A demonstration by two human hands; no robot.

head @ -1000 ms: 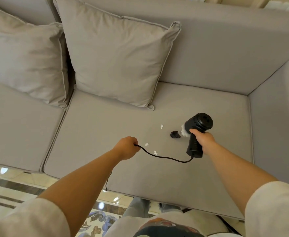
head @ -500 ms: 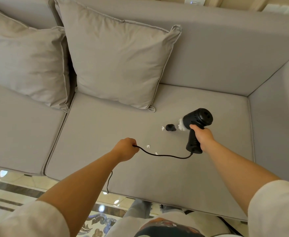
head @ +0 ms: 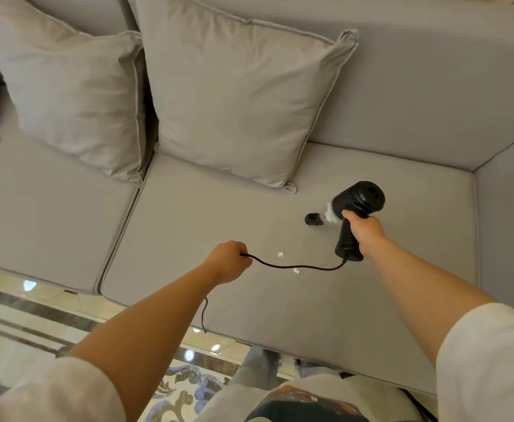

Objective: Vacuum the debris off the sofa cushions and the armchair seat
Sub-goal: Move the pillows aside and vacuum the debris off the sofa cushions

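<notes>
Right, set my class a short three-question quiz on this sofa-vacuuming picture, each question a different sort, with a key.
1. True or false: the right hand grips the handheld vacuum by its handle.
2. Multiple choice: the left hand holds A) a pillow, B) the black cord, C) nothing.
3. How many white scraps lie on the seat cushion near the cord?

Key: 1 true. 2 B. 3 two, one above the cord and one just below it.
</notes>
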